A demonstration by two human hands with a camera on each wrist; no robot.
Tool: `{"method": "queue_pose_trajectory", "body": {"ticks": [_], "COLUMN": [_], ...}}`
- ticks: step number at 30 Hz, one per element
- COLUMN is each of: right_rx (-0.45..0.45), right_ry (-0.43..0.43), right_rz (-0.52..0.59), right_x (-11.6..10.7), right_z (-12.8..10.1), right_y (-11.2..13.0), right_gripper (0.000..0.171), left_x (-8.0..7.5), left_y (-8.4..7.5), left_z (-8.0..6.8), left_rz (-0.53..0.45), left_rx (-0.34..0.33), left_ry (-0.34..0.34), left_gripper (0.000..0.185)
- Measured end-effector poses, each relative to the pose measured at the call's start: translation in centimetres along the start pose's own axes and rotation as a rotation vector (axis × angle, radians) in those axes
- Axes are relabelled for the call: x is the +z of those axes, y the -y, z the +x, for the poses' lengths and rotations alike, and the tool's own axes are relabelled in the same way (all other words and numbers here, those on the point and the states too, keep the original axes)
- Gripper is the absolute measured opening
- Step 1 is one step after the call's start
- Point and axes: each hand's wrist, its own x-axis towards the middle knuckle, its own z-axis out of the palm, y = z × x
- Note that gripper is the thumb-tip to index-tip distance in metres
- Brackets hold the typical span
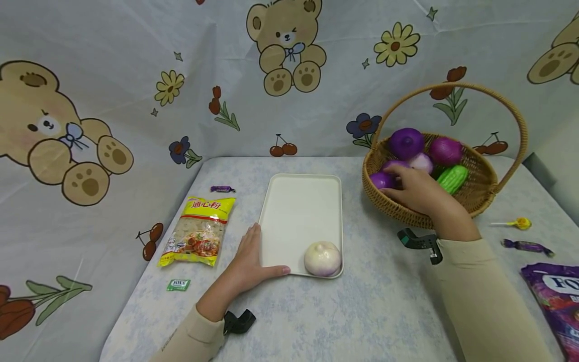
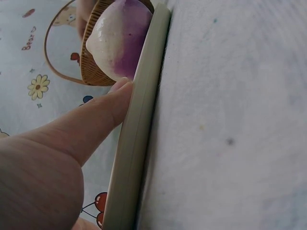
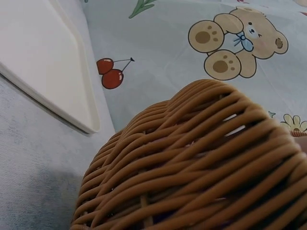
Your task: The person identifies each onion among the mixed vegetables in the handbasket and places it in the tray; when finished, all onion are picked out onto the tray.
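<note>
My left hand (image 1: 246, 266) rests at the near left corner of a cream rectangular tray (image 1: 296, 216), fingers along its left side and thumb straight along the near edge. A white-and-purple onion (image 1: 322, 259) sits in the tray's near right corner; the left wrist view shows the thumb tip close by it. On the right, my right hand (image 1: 418, 191) reaches into a wicker basket (image 1: 398, 215), with fingers and thumb around a purple onion (image 1: 381, 180) at its left side. Basket weave (image 3: 192, 167) hides that grip in the right wrist view.
Also in the basket are more purple onions (image 1: 406, 143) and a bumpy green vegetable (image 1: 453, 179). A yellow pasta bag (image 1: 199, 231) and wrapped candies (image 1: 178, 285) lie left of the tray. A lollipop (image 1: 522, 223), a candy (image 1: 527, 247) and a purple bag (image 1: 556, 306) are at right.
</note>
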Motion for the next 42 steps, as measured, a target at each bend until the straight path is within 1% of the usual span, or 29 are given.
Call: {"method": "queue_pose_trajectory", "body": {"ticks": [6,10,14,16,19,23,27,30,32,34,37,39,42], "right_rx": [0.043,0.07,0.099,0.105,0.083,0.03,-0.053,-0.15,-0.226,-0.302,-0.386,-0.419,-0.436], "right_ry": [-0.039,-0.069,-0.096,-0.109,-0.156,-0.222,-0.276,-0.312,-0.325,-0.323,-0.299,-0.277,-0.231], "right_rz": [-0.016,-0.017,-0.006,0.008,0.023,0.036,0.025,0.001,0.005,0.015,0.027,0.023,0.032], "right_x": [-0.2,-0.6,-1.2,-1.6,-2.2,-2.9,-3.1,-2.9,-2.5,-2.1,-1.1,-0.4,0.7], "right_z": [-0.3,-0.6,-1.2,-1.5,-2.0,-2.8,-3.3,-3.5,-3.6,-3.5,-3.2,-2.9,-2.5], "right_y": [0.1,0.2,0.9,1.3,2.1,3.5,5.3,6.7,7.5,8.2,8.9,9.3,9.7], "right_gripper": [0.063,0.065,0.068,0.07,0.07,0.072,0.071,0.067,0.065,0.063,0.062,0.06,0.059], "left_x": [0.2,0.2,0.2,0.2,0.2,0.2,0.1,0.1,0.1,0.0,-0.1,-0.2,-0.3], "left_y": [0.1,0.2,0.0,-0.1,-0.1,-0.1,-0.2,-0.2,-0.1,-0.1,-0.2,-0.2,-0.1], "left_z": [0.0,0.0,-0.2,-0.2,-0.2,-0.2,-0.3,-0.3,-0.3,-0.3,-0.3,-0.3,-0.2], "left_rz": [0.003,-0.003,-0.008,-0.009,-0.007,-0.01,-0.004,0.002,0.003,0.001,0.004,0.01,0.012], "left_rx": [0.012,0.012,0.005,0.005,0.006,0.0,0.002,0.002,-0.003,-0.012,-0.022,-0.021,-0.019], "left_ry": [0.001,0.001,0.008,0.008,0.008,0.008,0.003,0.004,0.005,0.007,0.009,0.009,0.009], "left_gripper": [0.144,0.143,0.144,0.145,0.145,0.145,0.144,0.144,0.144,0.144,0.144,0.144,0.144]}}
